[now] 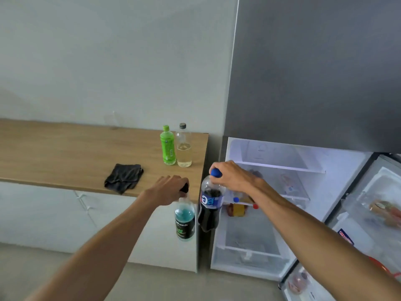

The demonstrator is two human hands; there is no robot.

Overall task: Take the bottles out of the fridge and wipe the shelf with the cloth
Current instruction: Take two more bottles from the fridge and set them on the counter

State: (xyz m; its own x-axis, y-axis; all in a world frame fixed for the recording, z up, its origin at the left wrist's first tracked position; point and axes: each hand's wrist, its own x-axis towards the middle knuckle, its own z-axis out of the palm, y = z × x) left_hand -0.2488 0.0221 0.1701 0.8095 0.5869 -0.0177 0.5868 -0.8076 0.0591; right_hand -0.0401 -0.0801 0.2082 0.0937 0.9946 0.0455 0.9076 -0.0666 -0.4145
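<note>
My left hand grips the black cap of a bottle with teal liquid, which hangs in the air in front of the counter's right corner. My right hand holds a dark cola bottle by its blue cap, just outside the open fridge. A green bottle and a clear bottle with pale yellow liquid stand side by side on the wooden counter. A dark grey cloth lies crumpled near the counter's front edge.
The fridge door stands open at the right, its racks holding packets. Small items sit on a middle fridge shelf behind the cola bottle. White cabinets run below the counter. A grey fridge upper door rises above.
</note>
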